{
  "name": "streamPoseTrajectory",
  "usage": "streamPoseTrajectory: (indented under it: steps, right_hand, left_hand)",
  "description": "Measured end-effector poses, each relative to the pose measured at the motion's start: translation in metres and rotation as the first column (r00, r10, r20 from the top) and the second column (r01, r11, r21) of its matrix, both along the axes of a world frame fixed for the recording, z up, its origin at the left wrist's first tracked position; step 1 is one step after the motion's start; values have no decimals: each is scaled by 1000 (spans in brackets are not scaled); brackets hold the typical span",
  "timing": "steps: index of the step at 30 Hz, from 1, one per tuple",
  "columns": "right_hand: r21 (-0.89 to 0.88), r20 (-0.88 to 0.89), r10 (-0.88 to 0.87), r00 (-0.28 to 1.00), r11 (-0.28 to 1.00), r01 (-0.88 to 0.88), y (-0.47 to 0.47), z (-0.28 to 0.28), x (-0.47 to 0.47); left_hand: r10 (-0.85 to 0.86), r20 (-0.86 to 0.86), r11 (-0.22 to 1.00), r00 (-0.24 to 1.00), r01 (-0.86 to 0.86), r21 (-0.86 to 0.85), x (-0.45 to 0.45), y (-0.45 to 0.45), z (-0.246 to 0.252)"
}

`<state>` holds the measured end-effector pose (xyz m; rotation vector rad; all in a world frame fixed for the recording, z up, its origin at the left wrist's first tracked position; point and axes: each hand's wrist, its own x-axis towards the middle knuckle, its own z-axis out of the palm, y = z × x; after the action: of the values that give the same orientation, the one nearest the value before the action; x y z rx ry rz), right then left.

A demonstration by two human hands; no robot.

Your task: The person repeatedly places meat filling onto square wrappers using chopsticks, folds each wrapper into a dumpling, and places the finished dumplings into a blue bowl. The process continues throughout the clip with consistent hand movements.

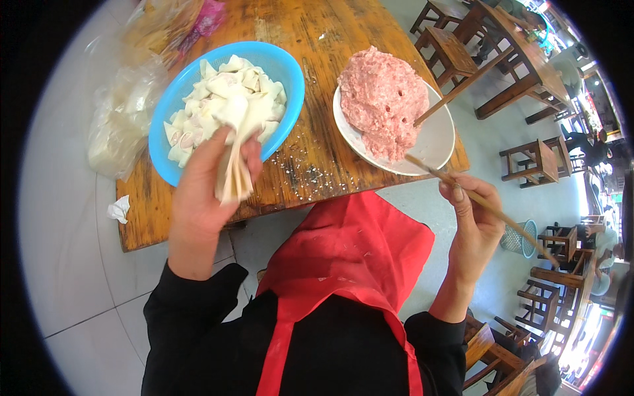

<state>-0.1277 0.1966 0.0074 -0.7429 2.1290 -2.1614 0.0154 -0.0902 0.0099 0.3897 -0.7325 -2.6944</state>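
Observation:
My left hand grips a folded stack of thin dough wrappers, held over the near edge of a blue plastic colander. Pale folded wontons are heaped inside that colander. Between the thumb and fingers of my right hand is a thin wooden stick, its tip at the rim of a white bowl. A large mound of pink minced meat fills much of the bowl. A second wooden stick stands slanted in the bowl against the meat.
Both containers stand on a worn wooden table, with white crumbs near its front edge. Plastic bags lie at the left, beside a crumpled tissue. Wooden stools, a waste basket and seated people are at the right.

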Motion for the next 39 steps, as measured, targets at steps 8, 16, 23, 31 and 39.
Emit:
streamPoseTrajectory:
  steps: [8, 16, 23, 31, 39]
  right_hand:
    - [8, -118, 54, 992, 999, -53, -22, 30, -22]
    - [-201, 44, 114, 993, 974, -103, -71, 26, -76]
    - [-134, 33, 70, 997, 989, -66, -83, 16, -84]
    - [-187, 41, 44, 998, 982, -35, -82, 13, -84]
    - [-168, 54, 50, 997, 985, -41, -83, 10, -83]
  left_hand:
    - [190, 211, 982, 959, -183, -53, -9, -2, 15]
    - [-122, 236, 943, 964, 187, -277, -10, 35, 6]
    - [-281, 211, 928, 936, 321, -191, -15, 40, -3]
    - [-337, 194, 932, 921, 356, -68, -24, 42, -12]
    - [-324, 208, 931, 923, 350, -106, -26, 44, -12]
